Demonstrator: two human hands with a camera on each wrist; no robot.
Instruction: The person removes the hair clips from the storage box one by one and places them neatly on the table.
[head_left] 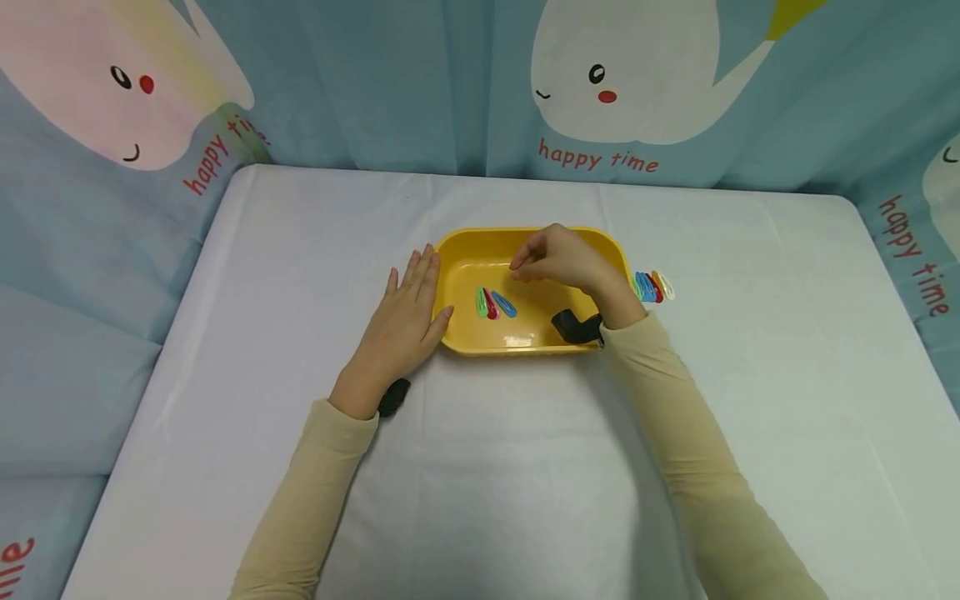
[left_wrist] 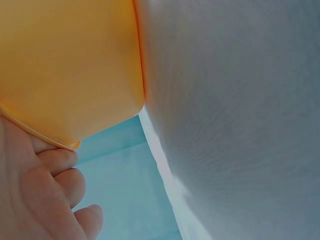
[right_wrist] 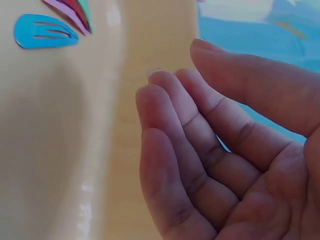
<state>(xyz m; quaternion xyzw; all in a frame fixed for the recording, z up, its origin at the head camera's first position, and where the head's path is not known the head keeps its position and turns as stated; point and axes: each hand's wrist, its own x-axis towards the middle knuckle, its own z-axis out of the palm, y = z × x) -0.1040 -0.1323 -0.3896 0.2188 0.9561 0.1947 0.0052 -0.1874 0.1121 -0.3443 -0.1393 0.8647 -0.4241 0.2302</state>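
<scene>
My left hand (head_left: 401, 321) lies with straight fingers along the left rim of a yellow tray (head_left: 525, 340). In the left wrist view its fingers touch the tray's rim from outside. Over the tray's back part hovers my right hand (head_left: 562, 260), fingers loosely bent. The right wrist view shows the thumb apart from the fingers and nothing between them. Inside the tray lie several snap hair clips: a green clip (head_left: 482, 302), red and pink ones beside it, and a blue clip (head_left: 504, 304). That blue clip (right_wrist: 46, 31) lies flat on the tray's floor.
More snap hair clips (head_left: 649, 287), in blue, red, orange and white, lie in a row on the white tablecloth (head_left: 495, 467), close to the tray's right side. A blue curtain (head_left: 390, 92) with whale prints hangs behind the table.
</scene>
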